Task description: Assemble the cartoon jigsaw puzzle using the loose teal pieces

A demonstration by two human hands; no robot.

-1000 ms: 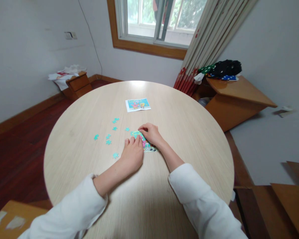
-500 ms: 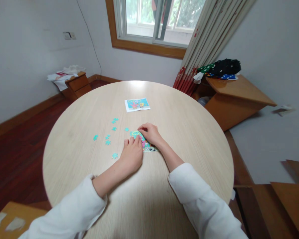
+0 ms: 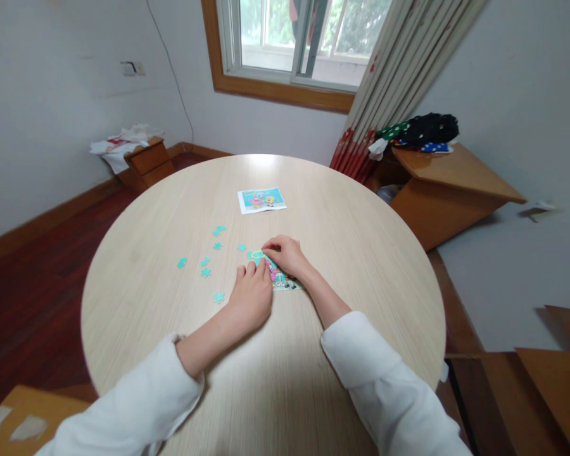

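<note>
A partly joined jigsaw puzzle (image 3: 282,278), colourful with pink and turquoise, lies on the round table under both hands. My left hand (image 3: 253,291) rests on its left side with the fingers stretched out and laid down on the pieces. At the puzzle's upper edge, my right hand (image 3: 287,254) has thumb and forefinger pinched on a puzzle piece, mostly hidden by the fingertips. Loose turquoise puzzle pieces (image 3: 206,272) are scattered to the left, one of them a single puzzle piece (image 3: 241,247) close to the upper left corner.
A printed picture sheet (image 3: 262,200) with cartoon figures lies farther back on the pale round table (image 3: 361,253). Beyond the table stand a wooden cabinet (image 3: 446,196) with cloths on top at right and a small wooden stand (image 3: 149,161) at left.
Both hands stay almost in place. The right fingertips have shifted very slightly at the puzzle's upper edge; the loose pieces have not moved.
</note>
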